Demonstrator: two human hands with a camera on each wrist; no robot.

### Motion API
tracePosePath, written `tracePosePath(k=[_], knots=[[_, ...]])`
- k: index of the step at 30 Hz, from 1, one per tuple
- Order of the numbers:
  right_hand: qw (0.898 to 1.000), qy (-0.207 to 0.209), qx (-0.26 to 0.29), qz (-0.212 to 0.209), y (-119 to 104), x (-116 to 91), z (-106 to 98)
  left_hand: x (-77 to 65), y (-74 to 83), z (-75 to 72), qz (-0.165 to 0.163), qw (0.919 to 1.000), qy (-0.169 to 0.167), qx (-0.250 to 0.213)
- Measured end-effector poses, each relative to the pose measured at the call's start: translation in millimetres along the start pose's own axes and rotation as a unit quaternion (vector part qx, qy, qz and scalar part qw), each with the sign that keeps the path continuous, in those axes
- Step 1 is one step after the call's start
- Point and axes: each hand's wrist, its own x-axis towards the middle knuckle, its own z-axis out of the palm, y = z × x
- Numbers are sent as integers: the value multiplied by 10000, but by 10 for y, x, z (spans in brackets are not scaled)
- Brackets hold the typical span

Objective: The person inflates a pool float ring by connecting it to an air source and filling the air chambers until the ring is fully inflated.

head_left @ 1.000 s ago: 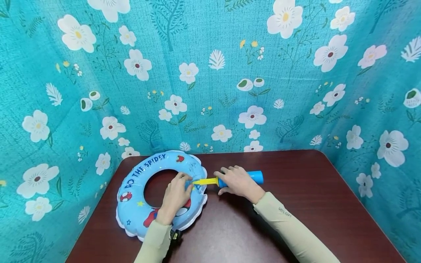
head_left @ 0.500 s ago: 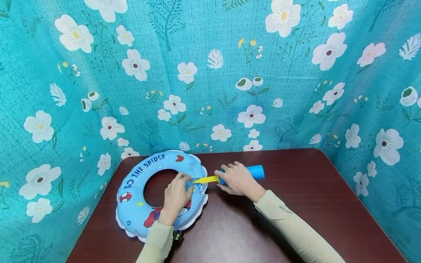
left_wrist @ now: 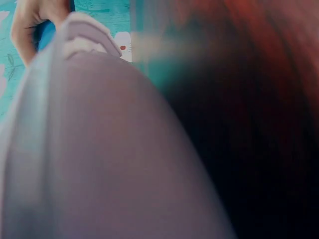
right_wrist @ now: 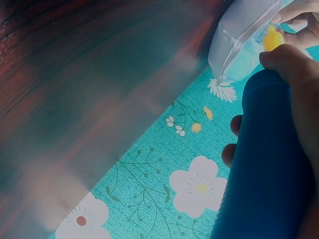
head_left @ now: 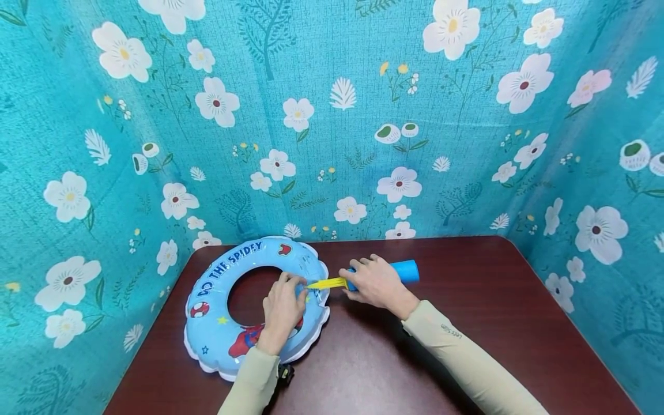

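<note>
A light blue inflatable swim ring (head_left: pixel 206 323) with cartoon prints lies on the table's left side, looking full and round. My left hand (head_left: pixel 282 308) reaches over its inner edge and pinches the ring at its right part, where the valve seems to be; the fingertips partly hide that spot. My right hand (head_left: pixel 377 282) grips a blue hand pump (head_left: pixel 407 271), its yellow nozzle (head_left: pixel 328 283) pointing left with the tip at the left fingertips. Whether the tip sits inside the valve cannot be seen. Close up in the right wrist view, the pump's barrel (right_wrist: pixel 269 164) lies along the right palm.
The dark red-brown table (head_left: pixel 467 323) has rounded back corners. Teal floral curtain (head_left: pixel 321 144) hangs behind it and on both sides. The ring's pale, blurred side (left_wrist: pixel 109 139) fills much of the left wrist view.
The pump's right end has risen slightly and tilts up more, my right hand moving with it. My left hand keeps its place at the ring, which stays where it was.
</note>
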Motion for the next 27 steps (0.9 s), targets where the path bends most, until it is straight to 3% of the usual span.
tracePosePath(k=[11, 21, 27], knots=[[9989, 399, -221, -72, -20, -8, 21, -23, 13, 19, 71, 10000, -26, -42], [9999, -69, 3, 84, -37, 1, -53, -24, 34, 5, 89, 9999, -42, 86], [9997, 179, -124, 77, -22, -23, -60, -33, 57, 2, 85, 9999, -68, 61]])
